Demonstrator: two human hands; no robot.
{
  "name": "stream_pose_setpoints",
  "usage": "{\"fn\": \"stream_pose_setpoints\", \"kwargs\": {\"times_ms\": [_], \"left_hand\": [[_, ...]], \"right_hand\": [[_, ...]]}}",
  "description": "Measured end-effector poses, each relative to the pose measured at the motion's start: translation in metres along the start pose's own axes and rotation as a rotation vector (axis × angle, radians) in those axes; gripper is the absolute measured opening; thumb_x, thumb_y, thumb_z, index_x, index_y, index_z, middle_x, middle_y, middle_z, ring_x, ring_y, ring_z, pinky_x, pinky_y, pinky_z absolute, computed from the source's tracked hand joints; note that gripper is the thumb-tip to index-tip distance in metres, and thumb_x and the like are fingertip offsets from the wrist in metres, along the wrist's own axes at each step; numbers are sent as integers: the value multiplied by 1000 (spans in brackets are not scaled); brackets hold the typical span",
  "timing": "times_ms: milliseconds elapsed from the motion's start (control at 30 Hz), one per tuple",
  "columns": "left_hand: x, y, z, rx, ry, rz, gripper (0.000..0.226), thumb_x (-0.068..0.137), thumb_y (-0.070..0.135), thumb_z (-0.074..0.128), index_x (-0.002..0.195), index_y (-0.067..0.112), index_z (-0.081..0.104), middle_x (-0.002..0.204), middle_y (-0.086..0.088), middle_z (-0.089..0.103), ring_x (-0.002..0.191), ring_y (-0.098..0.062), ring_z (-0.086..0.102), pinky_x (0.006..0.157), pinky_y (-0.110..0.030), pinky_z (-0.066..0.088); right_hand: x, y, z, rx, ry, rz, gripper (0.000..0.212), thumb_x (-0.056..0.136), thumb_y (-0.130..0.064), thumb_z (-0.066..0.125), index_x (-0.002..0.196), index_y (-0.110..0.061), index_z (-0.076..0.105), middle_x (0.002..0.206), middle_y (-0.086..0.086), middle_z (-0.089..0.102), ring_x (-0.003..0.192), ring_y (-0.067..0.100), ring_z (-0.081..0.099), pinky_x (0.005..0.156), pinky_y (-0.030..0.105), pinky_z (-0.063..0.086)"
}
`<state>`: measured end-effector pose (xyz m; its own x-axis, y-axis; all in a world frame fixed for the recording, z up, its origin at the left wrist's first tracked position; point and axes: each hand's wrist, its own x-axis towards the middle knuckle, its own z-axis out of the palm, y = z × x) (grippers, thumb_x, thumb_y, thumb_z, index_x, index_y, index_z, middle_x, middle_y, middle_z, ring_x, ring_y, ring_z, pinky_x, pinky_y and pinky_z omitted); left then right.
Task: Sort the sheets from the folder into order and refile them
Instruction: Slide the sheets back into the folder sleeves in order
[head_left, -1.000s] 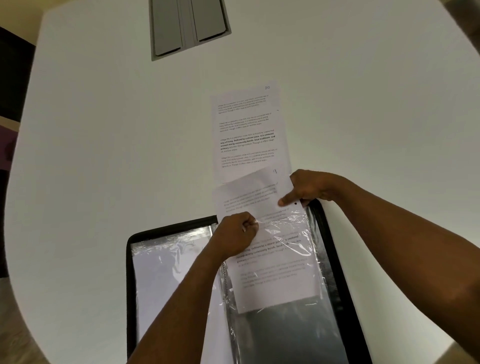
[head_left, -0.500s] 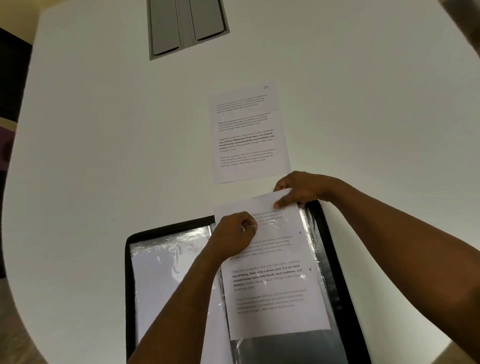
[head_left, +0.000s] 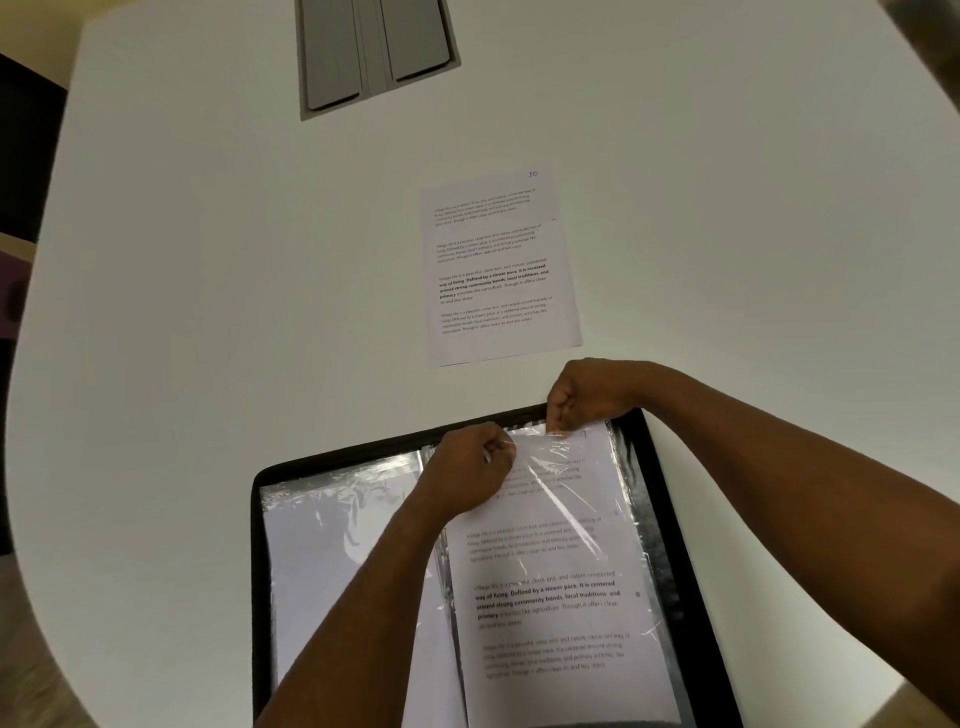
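Note:
A black display folder (head_left: 675, 525) lies open near the table's front edge, with clear plastic sleeves on both pages. A printed sheet (head_left: 556, 592) sits almost fully inside the right-hand sleeve (head_left: 631, 525). My left hand (head_left: 470, 480) pinches the sleeve's upper left opening. My right hand (head_left: 584, 395) pinches the top edge of the sheet and sleeve at the folder's top rim. A second printed sheet (head_left: 498, 270), marked 10 at its top right corner, lies flat on the table beyond the folder. The left page sleeve (head_left: 332, 561) holds a white sheet.
The white table (head_left: 208, 312) has a grey hatch with two flaps (head_left: 374, 52) set into its far middle. Its curved edge runs down the left side, with dark floor and furniture beyond.
The sheet has slid down into the right sleeve, from sticking out well above the folder to almost fully inside. My right hand followed it down to the folder's top rim.

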<state>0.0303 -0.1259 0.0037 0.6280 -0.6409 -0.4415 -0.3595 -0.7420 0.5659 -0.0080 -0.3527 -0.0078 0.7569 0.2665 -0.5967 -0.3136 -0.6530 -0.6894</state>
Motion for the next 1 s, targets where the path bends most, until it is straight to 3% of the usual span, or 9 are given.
{"fn": "stream_pose_setpoints", "kwargs": {"times_ms": [167, 333, 500, 667, 733, 833, 933, 1000], "left_hand": [[0, 0, 0, -13, -15, -14, 10, 93, 24, 58, 96, 18, 66, 86, 13, 60, 74, 2, 53, 58, -4, 35], [0, 1, 0, -3, 4, -1, 13, 94, 25, 56, 97, 16, 66, 85, 10, 61, 72, 0, 53, 59, -4, 36], [-1, 0, 1, -10, 14, -3, 15, 94, 24, 56, 98, 15, 67, 90, 6, 66, 76, -3, 54, 63, -8, 36], [-2, 0, 0, -31, 24, -6, 12, 93, 23, 58, 95, 16, 67, 88, 9, 65, 76, -2, 54, 63, -8, 36], [-3, 1, 1, -37, 33, -6, 11, 93, 22, 57, 94, 17, 67, 87, 10, 64, 75, -1, 54, 62, -8, 35], [-6, 2, 1, -49, 58, -11, 10, 93, 23, 58, 91, 17, 66, 87, 8, 65, 74, -4, 55, 60, -10, 35], [-10, 4, 3, -63, 90, -10, 11, 93, 23, 58, 93, 15, 65, 87, 6, 65, 78, -7, 57, 60, -9, 36], [-13, 6, 3, -74, 114, -5, 10, 93, 22, 58, 93, 14, 64, 86, 7, 63, 76, -5, 56, 59, -6, 37]], "right_hand": [[6, -3, 3, 29, 110, -31, 4, 88, -23, 70, 88, -24, 74, 79, -22, 66, 74, -5, 57, 77, 19, 44], [9, -7, 12, -94, 13, -43, 11, 89, -19, 68, 94, -23, 77, 81, -28, 63, 76, -8, 57, 89, 21, 46], [7, -10, 13, -96, -17, -16, 18, 93, -16, 61, 100, -19, 77, 95, -13, 72, 72, -7, 57, 79, 17, 42], [-3, -9, 11, 100, 85, 28, 26, 95, -37, 59, 79, -20, 72, 71, -11, 70, 57, -6, 57, 65, 15, 41], [-12, -8, 13, 180, 184, 39, 27, 94, -42, 59, 84, -21, 72, 74, -11, 72, 61, -4, 58, 64, 15, 41], [-24, -2, 22, 234, 518, 89, 25, 91, -43, 63, 92, -19, 71, 87, -9, 71, 79, 3, 62, 67, 18, 42], [-38, 5, 39, 295, 828, 191, 21, 92, -42, 62, 88, -22, 65, 77, -13, 63, 72, -2, 56, 61, 11, 36], [-48, 9, 54, 321, 904, 248, 22, 93, -41, 61, 84, -21, 61, 73, -13, 61, 68, -3, 54, 59, 11, 34]]}}
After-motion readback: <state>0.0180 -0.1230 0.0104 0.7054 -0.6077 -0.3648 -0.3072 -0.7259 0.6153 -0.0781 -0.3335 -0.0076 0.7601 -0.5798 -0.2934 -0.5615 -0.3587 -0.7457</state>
